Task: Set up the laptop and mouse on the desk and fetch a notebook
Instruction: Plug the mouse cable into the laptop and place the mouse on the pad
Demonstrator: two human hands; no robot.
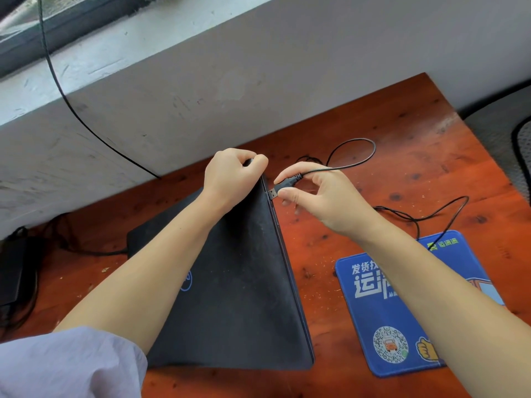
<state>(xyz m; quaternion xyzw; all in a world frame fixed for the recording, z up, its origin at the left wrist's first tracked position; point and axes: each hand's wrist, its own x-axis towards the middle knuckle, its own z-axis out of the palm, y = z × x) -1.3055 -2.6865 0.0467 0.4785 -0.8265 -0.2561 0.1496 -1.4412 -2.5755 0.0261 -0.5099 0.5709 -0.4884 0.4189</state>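
Observation:
A closed black laptop (238, 282) lies on the reddish wooden desk (402, 156). Its far right corner is tilted up, gripped by my left hand (230, 176). My right hand (319, 196) pinches a black USB plug (280, 188) between thumb and fingers, its metal tip right at the laptop's right edge near the raised corner. The plug's thin black cable (356, 156) loops over the desk behind my hand and runs toward the blue mouse pad (396, 317). The mouse itself is hidden under my right forearm or out of view. No notebook is visible.
A black power adapter (11, 268) with cables lies at the desk's left edge. A grey wall and window ledge (172, 81) stand directly behind the desk, with a black cable hanging down it. A mesh chair (517, 139) shows at the far right.

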